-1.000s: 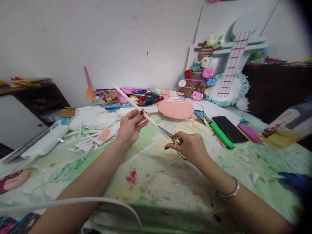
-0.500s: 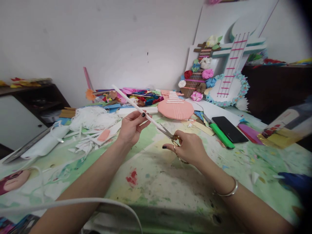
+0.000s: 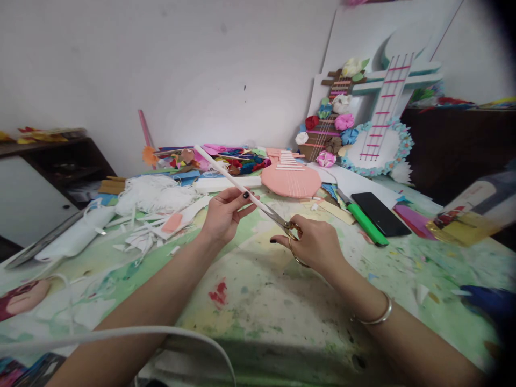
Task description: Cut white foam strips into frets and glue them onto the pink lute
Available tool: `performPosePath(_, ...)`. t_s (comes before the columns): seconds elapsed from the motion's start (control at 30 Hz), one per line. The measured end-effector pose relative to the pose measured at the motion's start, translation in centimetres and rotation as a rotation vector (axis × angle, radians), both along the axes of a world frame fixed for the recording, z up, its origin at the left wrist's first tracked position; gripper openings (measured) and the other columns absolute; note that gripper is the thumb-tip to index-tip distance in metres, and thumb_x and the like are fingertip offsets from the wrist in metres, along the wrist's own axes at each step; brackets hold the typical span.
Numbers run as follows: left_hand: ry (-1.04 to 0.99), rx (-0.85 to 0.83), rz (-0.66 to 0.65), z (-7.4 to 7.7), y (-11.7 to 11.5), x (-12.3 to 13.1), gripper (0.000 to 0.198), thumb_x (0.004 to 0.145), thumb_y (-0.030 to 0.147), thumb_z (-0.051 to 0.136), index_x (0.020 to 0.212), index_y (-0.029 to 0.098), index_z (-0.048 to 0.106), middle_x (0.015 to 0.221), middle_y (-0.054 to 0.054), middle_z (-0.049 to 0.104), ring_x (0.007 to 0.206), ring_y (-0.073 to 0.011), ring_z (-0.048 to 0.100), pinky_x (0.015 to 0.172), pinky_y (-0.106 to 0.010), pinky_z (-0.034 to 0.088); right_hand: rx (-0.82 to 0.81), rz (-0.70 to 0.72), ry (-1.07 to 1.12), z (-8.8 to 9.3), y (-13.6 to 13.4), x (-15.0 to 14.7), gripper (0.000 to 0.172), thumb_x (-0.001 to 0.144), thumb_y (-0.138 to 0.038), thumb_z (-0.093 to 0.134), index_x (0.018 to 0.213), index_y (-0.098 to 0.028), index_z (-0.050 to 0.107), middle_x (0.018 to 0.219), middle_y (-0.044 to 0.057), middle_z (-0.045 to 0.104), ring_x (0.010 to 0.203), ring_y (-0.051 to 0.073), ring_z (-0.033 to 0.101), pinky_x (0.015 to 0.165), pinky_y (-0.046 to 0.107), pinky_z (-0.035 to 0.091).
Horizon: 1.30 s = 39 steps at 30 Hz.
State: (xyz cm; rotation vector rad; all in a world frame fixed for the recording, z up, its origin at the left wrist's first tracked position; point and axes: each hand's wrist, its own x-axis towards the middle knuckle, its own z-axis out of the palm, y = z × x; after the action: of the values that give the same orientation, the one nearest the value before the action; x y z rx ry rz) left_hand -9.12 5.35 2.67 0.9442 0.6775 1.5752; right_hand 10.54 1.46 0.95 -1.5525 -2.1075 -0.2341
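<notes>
Pinched in my left hand is a thin white rolled paper stick, slanting from upper left down to the right. My right hand has its fingers in the handles of gold-handled scissors. The scissor blades are at the lower right end of the stick; whether they touch it on both sides I cannot tell. Behind my hands lies a pink paper guitar with white strips across its neck.
White shredded paper and scraps lie to the left. A green cutter, a black phone and a clear bottle are on the right. Decorated guitars lean at the back. A white cable crosses in front.
My left hand and the white stick have shifted a little right and down toward the scissors. A small white piece now lies on the table near my left forearm.
</notes>
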Motion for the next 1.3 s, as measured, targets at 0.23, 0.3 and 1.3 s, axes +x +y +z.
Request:
performPosePath(0.23,-0.017,-0.011,0.012,-0.02,0.19,0.01,0.024,0.055,0.019,0.081,0.075,0.014,0.07,0.071,-0.001,0.069,0.073,-0.0154,0.067,0.067,-0.025,0.056,-0.016,0.001,-0.017,-0.08,0.07,0.04,0.052,0.07,-0.071,0.053,0.079,-0.02,0.06,0.065,0.004,0.068,0.063,0.021,0.063,0.051,0.024,0.023)
performPosePath(0.3,-0.016,-0.016,0.008,-0.06,0.16,0.08,0.023,0.055,0.019,0.081,0.075,0.014,0.07,0.072,-0.001,0.069,0.074,-0.0153,0.068,0.068,-0.024,0.055,-0.001,-0.004,-0.017,-0.27,0.18,0.07,0.052,0.071,-0.071,0.053,0.078,-0.02,0.06,0.064,0.004,0.068,0.062,0.02,0.063,0.05,0.024,0.022)
performPosePath(1.3,0.006,-0.059,0.007,-0.68,0.37,-0.03,0.022,0.056,0.018,0.08,0.075,0.015,0.071,0.072,-0.001,0.069,0.067,-0.0105,0.064,0.067,-0.022,0.054,-0.029,-0.016,-0.01,0.37,-0.07,0.09,0.057,0.069,-0.076,0.048,0.076,-0.021,0.061,0.063,0.003,0.067,0.062,0.02,0.062,0.05,0.024,0.021)
